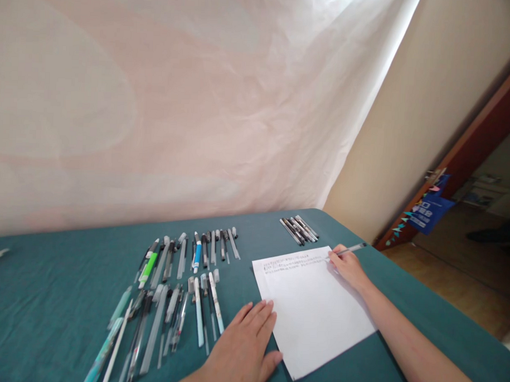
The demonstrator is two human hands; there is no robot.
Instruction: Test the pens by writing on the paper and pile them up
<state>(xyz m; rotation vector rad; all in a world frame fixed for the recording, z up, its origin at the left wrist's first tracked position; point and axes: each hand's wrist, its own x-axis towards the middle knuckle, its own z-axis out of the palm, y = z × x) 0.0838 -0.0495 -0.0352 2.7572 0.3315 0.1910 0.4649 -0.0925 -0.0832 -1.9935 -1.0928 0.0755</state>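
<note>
My right hand [347, 268] is closed around a slim pen [353, 249], its tip at the right end of the written lines near the top of a white sheet of paper [313, 315]. Several rows of small dark writing [292, 263] cover the sheet's upper part. My left hand [245, 344] lies flat, palm down, at the paper's left edge, with its fingers stretched out. Just left of it are several pens, among them a white patterned pen [216, 304] and a light blue one [199, 314].
Two rows of pens spread over the left of the green tablecloth [46, 301], including a green pen [148, 270] and a blue-and-white pen [197, 255]. Another bunch of pens [299, 230] lies beyond the paper. A pale curtain [178, 110] hangs behind; a blue bag [430, 212] hangs by the doorway.
</note>
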